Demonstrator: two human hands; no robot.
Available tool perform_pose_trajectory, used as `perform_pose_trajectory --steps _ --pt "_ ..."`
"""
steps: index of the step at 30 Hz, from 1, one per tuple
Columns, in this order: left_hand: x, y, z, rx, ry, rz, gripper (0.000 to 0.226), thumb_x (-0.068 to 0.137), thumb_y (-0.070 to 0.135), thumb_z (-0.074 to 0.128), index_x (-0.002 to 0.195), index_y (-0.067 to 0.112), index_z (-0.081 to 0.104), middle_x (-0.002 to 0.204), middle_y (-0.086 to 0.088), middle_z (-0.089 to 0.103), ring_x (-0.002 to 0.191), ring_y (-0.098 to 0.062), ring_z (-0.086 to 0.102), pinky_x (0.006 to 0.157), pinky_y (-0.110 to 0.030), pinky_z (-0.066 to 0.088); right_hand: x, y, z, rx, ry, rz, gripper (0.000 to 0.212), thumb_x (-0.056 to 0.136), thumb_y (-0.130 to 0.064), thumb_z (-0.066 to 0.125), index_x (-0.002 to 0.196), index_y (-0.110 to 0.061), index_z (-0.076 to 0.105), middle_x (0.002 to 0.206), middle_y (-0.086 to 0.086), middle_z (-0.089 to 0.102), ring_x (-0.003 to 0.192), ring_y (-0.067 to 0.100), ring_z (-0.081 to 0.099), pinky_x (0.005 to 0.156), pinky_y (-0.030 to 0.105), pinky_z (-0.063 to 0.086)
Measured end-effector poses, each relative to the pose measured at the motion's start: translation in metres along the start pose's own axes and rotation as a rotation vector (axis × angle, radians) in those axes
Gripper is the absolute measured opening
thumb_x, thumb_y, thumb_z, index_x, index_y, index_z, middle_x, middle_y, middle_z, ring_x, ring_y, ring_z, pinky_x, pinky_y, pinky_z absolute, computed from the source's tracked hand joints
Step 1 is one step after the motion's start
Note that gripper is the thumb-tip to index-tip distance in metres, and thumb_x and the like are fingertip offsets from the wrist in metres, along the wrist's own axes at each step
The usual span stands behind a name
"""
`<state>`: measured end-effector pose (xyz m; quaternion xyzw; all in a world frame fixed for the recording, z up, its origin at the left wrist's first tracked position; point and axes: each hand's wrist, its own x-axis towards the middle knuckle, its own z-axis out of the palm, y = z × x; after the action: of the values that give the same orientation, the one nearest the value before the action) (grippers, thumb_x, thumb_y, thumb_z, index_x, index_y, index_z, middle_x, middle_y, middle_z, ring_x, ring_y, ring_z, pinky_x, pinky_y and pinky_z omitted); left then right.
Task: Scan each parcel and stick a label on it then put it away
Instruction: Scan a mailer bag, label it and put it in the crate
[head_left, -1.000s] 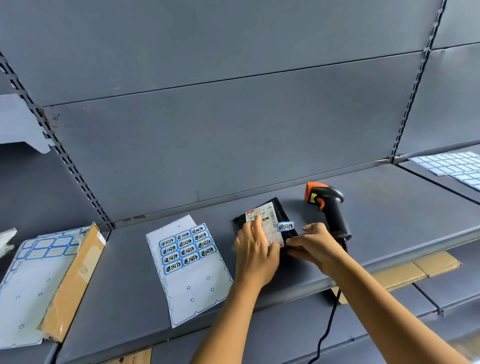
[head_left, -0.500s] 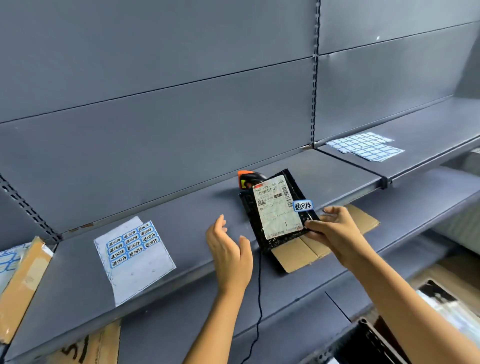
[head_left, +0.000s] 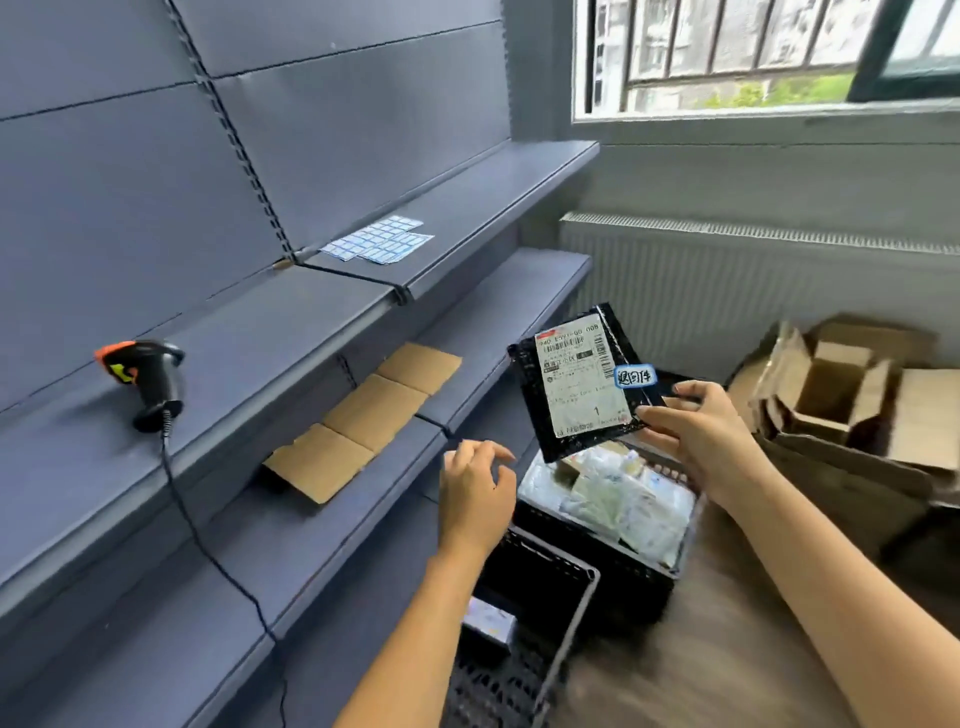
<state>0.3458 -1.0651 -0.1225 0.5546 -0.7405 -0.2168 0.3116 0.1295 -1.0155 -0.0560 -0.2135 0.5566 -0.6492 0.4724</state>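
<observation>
— What have the hands got?
— The right hand pinches the black parcel near its lower right corner, thumb pressed on the front. The left hand holds nothing, its fingers loosely curled and spread in the air.
— Where's the parcel, then?
— Up in the air, tilted, over the far side of the black crate, clear of the white pouches lying in it. Its white shipping slip faces up, and a small blue label sits on the slip's right edge.
— And the free hand?
— Just left of the crate, touching nothing.
— The scanner?
— The scanner stands on its base on a grey shelf, well to the left of the crate, its cable hanging down over the shelf edge. Between it and the crate a folded cardboard sheet lies on the lower shelf. Label sheets lie further back and higher, left of the crate, and open cardboard boxes are to the crate's right
</observation>
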Motion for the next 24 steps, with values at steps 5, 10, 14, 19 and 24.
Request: perform_pose_trajectory --steps 5,10,14,19,24 --pt "-0.012 0.062 0.065 -0.026 -0.262 0.08 0.018 0.088 0.008 0.051 0.096 0.015 0.066 0.103 -0.001 0.06 0.102 -0.024 0.048 0.09 -0.032 0.039 -0.017 -0.015 -0.093 0.104 0.199 -0.008 0.047 0.083 0.015 0.059 0.116 -0.006 0.034 0.094 0.012 0.052 0.08 0.023 0.062 0.056 0.025 0.058" --pt "0.005 0.094 0.097 -0.046 -0.385 0.092 0.017 0.091 0.012 0.049 0.096 0.012 0.065 0.095 0.001 0.055 0.1 -0.021 0.051 0.086 -0.028 0.038 -0.01 -0.018 -0.138 0.147 0.293 -0.014 0.047 0.082 0.017 0.057 0.116 -0.004 0.033 0.101 0.017 0.053 0.084 0.024 0.062 0.065 0.032 0.058" --pt "0.027 0.105 0.126 -0.137 -0.469 0.014 0.02 0.095 0.02 0.049 0.075 0.017 0.055 0.086 0.001 0.056 0.089 -0.021 0.054 0.073 -0.028 0.041 0.011 -0.018 -0.156 0.135 0.346 0.013 0.05 0.083 0.017 0.057 0.121 -0.004 0.034 0.108 0.021 0.053 0.09 0.029 0.061 0.08 0.04 0.053" --pt "0.073 0.121 0.169 -0.496 -0.681 -0.176 0.025 0.095 0.04 0.05 0.091 0.017 0.061 0.086 0.004 0.062 0.079 -0.011 0.056 0.068 -0.016 0.043 0.065 -0.022 -0.17 0.124 0.382 0.041 0.046 0.083 0.015 0.058 0.117 -0.005 0.036 0.112 0.022 0.052 0.087 0.026 0.062 0.085 0.04 0.051" --pt "0.122 0.126 0.201 -0.569 -0.893 -0.2 0.015 0.096 0.036 0.05 0.094 0.023 0.058 0.092 0.005 0.066 0.077 -0.005 0.06 0.071 -0.018 0.044 0.135 -0.029 -0.159 0.105 0.362 0.077 0.045 0.083 0.017 0.057 0.115 -0.006 0.036 0.097 0.015 0.055 0.082 0.025 0.063 0.057 0.027 0.059"
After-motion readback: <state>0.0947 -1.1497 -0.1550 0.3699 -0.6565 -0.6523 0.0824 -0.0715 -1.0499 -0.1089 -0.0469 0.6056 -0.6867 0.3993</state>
